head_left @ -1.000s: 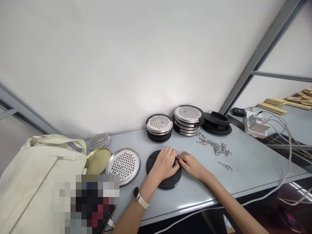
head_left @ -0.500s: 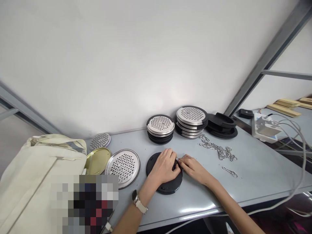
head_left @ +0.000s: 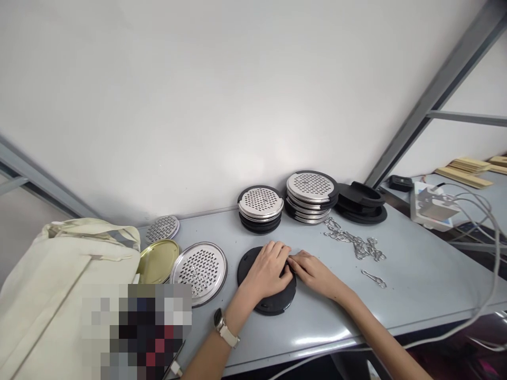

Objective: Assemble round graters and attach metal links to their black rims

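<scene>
A black round plastic base (head_left: pixel 273 305) lies on the grey table in front of me. My left hand (head_left: pixel 271 269) rests over it, thumb and fingers curled around its right-hand part. At the base's right edge, my right hand (head_left: pixel 311 272) pinches with its fingertips close to the left fingers. A small silvery bit showed there a moment earlier, resembling the bent wire clips; the fingers now mostly hide it. To the right lie a single wire clip (head_left: pixel 374 278) and a loose pile of wire clips (head_left: pixel 358 245). Left of the base is a round metal grater plate (head_left: pixel 202 273).
Behind stand two stacks of grater discs with black rims, a shorter stack (head_left: pixel 261 208) and a taller stack (head_left: pixel 311 195), beside black round parts (head_left: pixel 360 203). On the left are a gold lid (head_left: pixel 159 261) and a cream bag (head_left: pixel 75 279). A white cable (head_left: pixel 485 301) hangs at right.
Both hands stay at the base's edge with only slight finger movement. The silvery bit between the fingertips has become mostly hidden.
</scene>
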Demonstrator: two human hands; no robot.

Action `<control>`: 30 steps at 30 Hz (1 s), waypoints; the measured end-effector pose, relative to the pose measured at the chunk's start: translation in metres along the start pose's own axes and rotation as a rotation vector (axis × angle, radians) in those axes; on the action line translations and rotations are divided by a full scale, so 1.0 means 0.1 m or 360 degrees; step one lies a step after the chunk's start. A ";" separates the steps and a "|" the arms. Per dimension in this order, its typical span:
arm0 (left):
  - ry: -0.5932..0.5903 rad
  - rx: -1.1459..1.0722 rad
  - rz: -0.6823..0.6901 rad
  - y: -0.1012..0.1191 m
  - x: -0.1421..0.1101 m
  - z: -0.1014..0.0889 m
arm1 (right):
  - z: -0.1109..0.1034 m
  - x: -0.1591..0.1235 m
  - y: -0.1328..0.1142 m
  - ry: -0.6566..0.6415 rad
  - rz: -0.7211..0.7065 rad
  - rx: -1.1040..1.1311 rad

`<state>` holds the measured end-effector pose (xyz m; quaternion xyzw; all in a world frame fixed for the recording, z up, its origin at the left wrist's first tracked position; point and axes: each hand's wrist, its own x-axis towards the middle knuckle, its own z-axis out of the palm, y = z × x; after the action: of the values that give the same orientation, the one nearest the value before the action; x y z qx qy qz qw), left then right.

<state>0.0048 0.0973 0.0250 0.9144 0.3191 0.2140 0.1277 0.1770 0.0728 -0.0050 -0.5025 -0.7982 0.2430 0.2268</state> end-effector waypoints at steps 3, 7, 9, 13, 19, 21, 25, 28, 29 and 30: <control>0.0004 0.0028 0.0015 -0.01 0.00 0.01 | 0.00 0.00 0.00 -0.0004 -0.0020 -0.0006; 0.0028 0.0027 -0.0003 -0.03 0.00 0.02 | 0.00 0.00 0.01 -0.0001 -0.0018 0.0019; 0.0031 0.0008 0.0000 -0.04 -0.01 0.03 | 0.00 0.00 0.00 0.0005 -0.0019 0.0013; 0.0031 -0.0015 0.0013 -0.04 -0.01 0.04 | 0.00 0.00 0.00 0.0016 -0.0039 -0.0033; 0.0045 -0.0052 0.0013 -0.04 -0.01 0.03 | 0.01 -0.01 0.01 0.0024 -0.0051 -0.0056; 0.0057 -0.0107 -0.0006 -0.06 -0.01 0.03 | 0.00 -0.01 0.01 0.0019 -0.0053 -0.0049; 0.0058 -0.0273 -0.0020 -0.10 0.00 0.05 | -0.02 -0.02 0.00 0.0009 -0.0062 -0.0049; 0.0059 -0.0408 -0.0040 -0.12 0.01 0.05 | -0.02 -0.02 0.00 0.0004 -0.0065 -0.0052; 0.0061 -0.0447 -0.0058 -0.12 0.01 0.05 | -0.02 -0.03 0.00 0.0005 -0.0064 -0.0053; 0.0060 -0.0482 -0.0077 -0.12 0.01 0.05 | -0.02 -0.03 -0.01 0.0004 -0.0066 -0.0053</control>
<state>0.0014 0.1070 0.0163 0.8726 0.3075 0.2735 0.2632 0.1789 0.0704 -0.0034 -0.4898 -0.8120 0.2244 0.2244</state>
